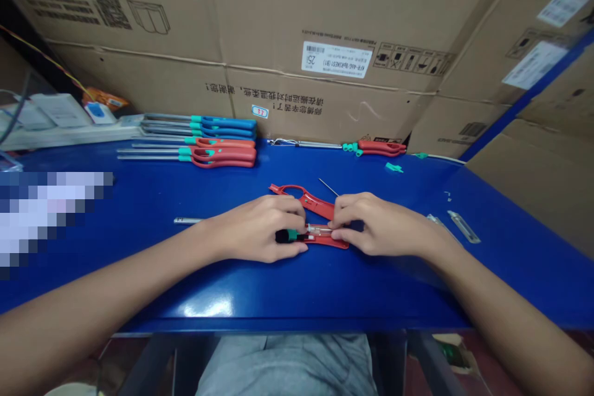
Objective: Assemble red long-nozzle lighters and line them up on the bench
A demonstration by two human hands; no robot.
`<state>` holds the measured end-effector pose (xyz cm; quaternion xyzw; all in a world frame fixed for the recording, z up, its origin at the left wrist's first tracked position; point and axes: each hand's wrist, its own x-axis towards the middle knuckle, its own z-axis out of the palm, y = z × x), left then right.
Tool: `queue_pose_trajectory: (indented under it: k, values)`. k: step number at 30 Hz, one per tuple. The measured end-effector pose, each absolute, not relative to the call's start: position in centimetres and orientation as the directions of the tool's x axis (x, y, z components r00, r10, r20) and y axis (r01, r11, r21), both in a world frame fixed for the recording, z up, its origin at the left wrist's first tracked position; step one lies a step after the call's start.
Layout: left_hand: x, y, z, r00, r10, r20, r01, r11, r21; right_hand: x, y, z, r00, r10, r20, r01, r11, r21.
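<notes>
My left hand and my right hand meet at the middle of the blue table, both pinched on a red plastic lighter shell half that lies flat with a clear insert and a green and black part at its left end. A second red shell half lies just behind my fingers. A thin metal tube sticks out to the left from under my left hand. A thin wire lies behind my right hand.
Finished long lighters with blue handles and red handles are stacked at the back left. Another red lighter lies at the back, with green bits near it. Metal strips lie at the right. Cardboard boxes wall the back.
</notes>
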<state>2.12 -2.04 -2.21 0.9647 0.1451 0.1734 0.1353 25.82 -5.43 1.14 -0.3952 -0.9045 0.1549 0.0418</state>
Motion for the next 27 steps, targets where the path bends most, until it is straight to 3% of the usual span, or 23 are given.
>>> queue_pose_trajectory:
  k: [6, 14, 27]
  values:
    - [2.0, -2.0, -2.3, 0.897, 0.306, 0.320, 0.216, -0.933, 0.288, 25.9, -5.0, 0.6, -0.665, 0.746, -0.026, 0.709, 0.620, -0.337]
    - [2.0, -2.0, -2.2, 0.893, 0.340, 0.295, 0.250, -0.920, 0.303, 26.7, -4.0, 0.7, -0.666, 0.743, -0.063, 0.654, 0.542, -0.528]
    - [2.1, -2.0, -2.3, 0.892, 0.354, 0.283, 0.267, -0.915, 0.302, 26.8, -3.7, 0.2, -0.609, 0.783, -0.125, 0.712, 0.470, -0.522]
